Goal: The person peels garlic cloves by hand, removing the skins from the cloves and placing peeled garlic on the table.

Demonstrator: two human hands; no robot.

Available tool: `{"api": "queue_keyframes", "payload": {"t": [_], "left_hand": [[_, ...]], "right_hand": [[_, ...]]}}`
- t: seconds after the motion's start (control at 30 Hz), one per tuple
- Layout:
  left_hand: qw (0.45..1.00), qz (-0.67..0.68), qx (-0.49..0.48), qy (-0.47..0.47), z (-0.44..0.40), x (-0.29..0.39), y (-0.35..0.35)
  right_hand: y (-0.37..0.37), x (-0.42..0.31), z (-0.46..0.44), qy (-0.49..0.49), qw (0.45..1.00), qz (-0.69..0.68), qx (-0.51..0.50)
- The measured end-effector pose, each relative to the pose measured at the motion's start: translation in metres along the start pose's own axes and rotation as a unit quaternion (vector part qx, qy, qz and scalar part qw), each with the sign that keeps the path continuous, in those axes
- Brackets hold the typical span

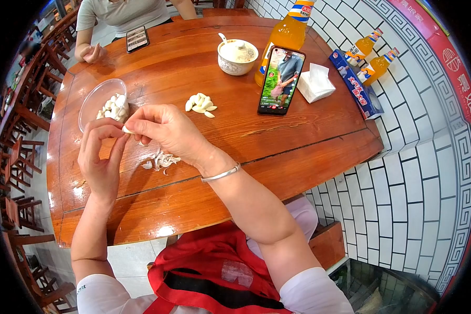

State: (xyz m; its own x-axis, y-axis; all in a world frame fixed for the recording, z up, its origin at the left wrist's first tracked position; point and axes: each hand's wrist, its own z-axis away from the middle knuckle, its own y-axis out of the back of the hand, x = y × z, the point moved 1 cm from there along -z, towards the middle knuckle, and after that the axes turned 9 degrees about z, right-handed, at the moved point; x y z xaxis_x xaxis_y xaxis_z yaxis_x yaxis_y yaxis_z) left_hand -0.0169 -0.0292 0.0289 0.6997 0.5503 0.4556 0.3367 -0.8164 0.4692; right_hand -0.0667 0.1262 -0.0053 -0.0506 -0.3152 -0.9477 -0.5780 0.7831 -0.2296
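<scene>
A garlic clove [126, 129] is pinched between the fingertips of my left hand [100, 152] and my right hand [165, 131], above the table. Just behind them stands a clear plastic tub [91, 98] with unpeeled garlic cloves [113, 107] in it. Under and right of my hands lie scraps of garlic skin [164, 159] on the wood. Farther back is a small pile of peeled garlic cloves [200, 103]. Both hands are closed at the fingertips, and the clove is partly hidden by them.
On the wooden table [235, 136] are a lidded bowl [237, 56] with a spoon, an orange drink bottle [288, 34], a propped phone [281, 81] and a tissue pack [316, 83]. Across sits a person [123, 15] beside another phone [137, 39]. A tiled wall [403, 183] borders the right.
</scene>
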Motion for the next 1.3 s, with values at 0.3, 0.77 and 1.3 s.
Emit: {"api": "queue_keyframes", "payload": {"t": [0.3,0.77,1.3], "left_hand": [[1.0,-0.003,-0.006,0.0,0.0,0.0006,-0.0006],[1.0,0.011,-0.004,0.004,0.002,-0.001,-0.0011],[0.999,0.037,0.001,0.022,0.004,-0.0026,-0.0029]], "right_hand": [[0.0,-0.0011,-0.0006,0.002,1.0,-0.006,0.009],[0.0011,-0.0005,-0.0007,-0.001,1.0,-0.009,0.015],[0.0009,0.0002,-0.0008,0.003,1.0,-0.017,0.023]]}}
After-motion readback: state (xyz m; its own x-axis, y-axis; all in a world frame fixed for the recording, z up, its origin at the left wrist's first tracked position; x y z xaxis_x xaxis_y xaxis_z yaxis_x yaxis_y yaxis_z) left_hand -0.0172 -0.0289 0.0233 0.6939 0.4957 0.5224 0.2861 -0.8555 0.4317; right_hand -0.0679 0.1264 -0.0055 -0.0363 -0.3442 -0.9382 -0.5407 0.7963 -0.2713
